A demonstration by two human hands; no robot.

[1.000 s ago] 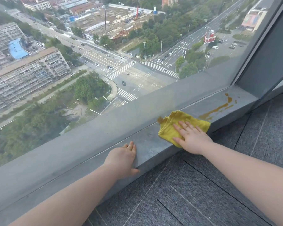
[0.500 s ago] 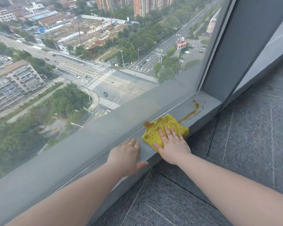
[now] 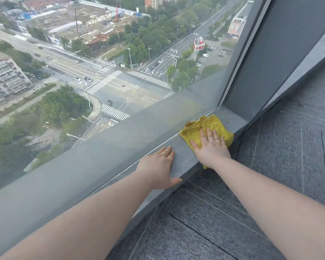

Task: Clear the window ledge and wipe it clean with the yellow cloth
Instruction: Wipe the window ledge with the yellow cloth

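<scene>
The left hand point(image 3: 159, 167) lies flat on the grey window ledge point(image 3: 178, 166), fingers straight and together, thumb hooked over its front edge. Just to its right, the right hand point(image 3: 211, 147) presses spread fingers on the crumpled yellow cloth point(image 3: 201, 128), near the ledge's corner by the dark window frame point(image 3: 270, 59).

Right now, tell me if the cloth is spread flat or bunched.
Bunched: the cloth lies in rumpled folds on the ledge under the flat right hand.
</scene>
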